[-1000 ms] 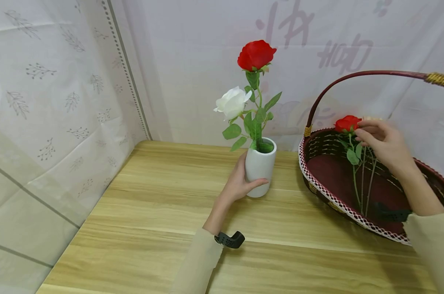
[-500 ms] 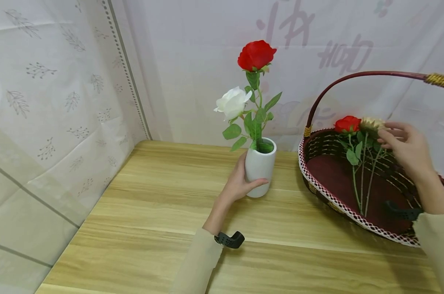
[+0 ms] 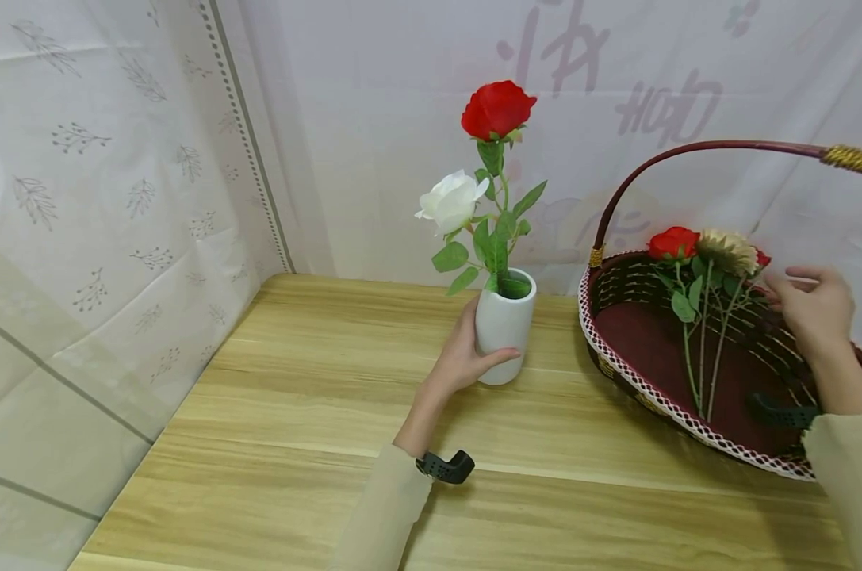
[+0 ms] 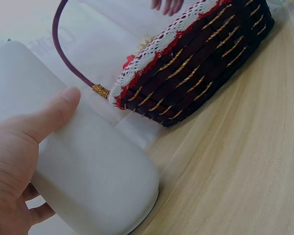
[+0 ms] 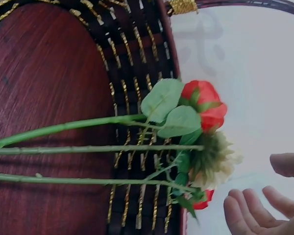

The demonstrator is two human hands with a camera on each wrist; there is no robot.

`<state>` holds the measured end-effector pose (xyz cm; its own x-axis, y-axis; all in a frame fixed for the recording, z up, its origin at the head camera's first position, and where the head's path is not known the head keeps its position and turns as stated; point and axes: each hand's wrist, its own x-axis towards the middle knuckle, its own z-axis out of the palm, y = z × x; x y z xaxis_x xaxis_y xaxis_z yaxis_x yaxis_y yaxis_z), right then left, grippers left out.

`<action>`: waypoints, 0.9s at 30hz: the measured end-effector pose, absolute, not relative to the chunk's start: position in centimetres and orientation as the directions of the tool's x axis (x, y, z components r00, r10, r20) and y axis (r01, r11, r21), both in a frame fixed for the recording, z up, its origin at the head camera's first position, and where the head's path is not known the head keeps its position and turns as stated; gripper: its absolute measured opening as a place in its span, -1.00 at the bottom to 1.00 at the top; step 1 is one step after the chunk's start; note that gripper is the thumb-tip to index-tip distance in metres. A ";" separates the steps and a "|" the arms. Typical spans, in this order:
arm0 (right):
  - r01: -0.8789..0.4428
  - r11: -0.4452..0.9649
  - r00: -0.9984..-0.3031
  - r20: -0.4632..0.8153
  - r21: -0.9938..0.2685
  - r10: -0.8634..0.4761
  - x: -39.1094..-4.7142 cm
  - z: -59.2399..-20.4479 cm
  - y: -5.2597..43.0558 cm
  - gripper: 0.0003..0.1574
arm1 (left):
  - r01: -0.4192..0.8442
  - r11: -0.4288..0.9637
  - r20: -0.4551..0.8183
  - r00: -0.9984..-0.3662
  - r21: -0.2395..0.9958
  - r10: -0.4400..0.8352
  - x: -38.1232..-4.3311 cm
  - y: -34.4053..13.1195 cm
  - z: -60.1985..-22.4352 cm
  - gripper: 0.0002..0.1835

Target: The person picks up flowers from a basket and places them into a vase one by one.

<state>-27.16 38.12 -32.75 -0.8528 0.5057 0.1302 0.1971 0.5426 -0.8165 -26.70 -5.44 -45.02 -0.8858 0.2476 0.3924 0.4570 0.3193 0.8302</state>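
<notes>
My left hand (image 3: 466,349) grips a white cylindrical vase (image 3: 507,329) from its left side; the thumb lies across the front, clearly seen in the left wrist view. A red rose (image 3: 498,109) and a lower white rose (image 3: 450,202) stand in the vase. My right hand (image 3: 814,305) hovers at the right of the flower heads with relaxed fingers and holds nothing. Leaning in the basket (image 3: 619,361) are a red rose (image 3: 673,243), a cream flower (image 3: 727,251) and a second, mostly hidden red flower (image 5: 204,199). Their stems lie over the basket floor.
The dark woven basket has white lace trim and a tall arched handle (image 3: 716,144) with gold wrapping. It stands on a wooden table (image 3: 295,396). Patterned cloth (image 3: 373,143) hangs behind the table, and more hangs on the left.
My right hand has moved right and a little down, from the red rose past the cream flower, uncovering the flower heads. My left hand and the vase have stayed put.
</notes>
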 end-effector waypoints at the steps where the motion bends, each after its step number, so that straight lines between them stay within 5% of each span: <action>1: 0.208 0.541 -0.856 0.116 -0.815 0.504 -27.1 -32.9 38.2 -0.63 | 0.455 0.318 0.391 -0.887 0.831 0.247 -26.7 -5.5 -45.0 0.06; 8: 0.241 0.486 -0.916 -0.031 -0.840 0.400 -27.0 -34.3 40.0 -0.61 | 0.451 0.318 0.387 -0.889 0.834 0.244 -26.7 -5.5 -45.1 0.06; 16: 0.304 0.564 -0.947 -0.180 -0.768 0.264 -27.4 -36.1 41.4 0.04 | 0.457 0.319 0.392 -0.886 0.830 0.247 -26.7 -5.5 -45.1 0.07; 27: 0.227 0.511 -0.969 -0.246 -0.829 0.032 -28.1 -38.1 41.9 -0.16 | 0.465 0.324 0.402 -0.882 0.824 0.244 -26.8 -5.4 -45.2 0.07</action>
<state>-28.14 41.92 -38.06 -0.9688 0.0320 -0.2457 0.2271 0.5112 -0.8289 -26.76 -5.43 -45.17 -0.8822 0.2443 0.4025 0.4654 0.3235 0.8238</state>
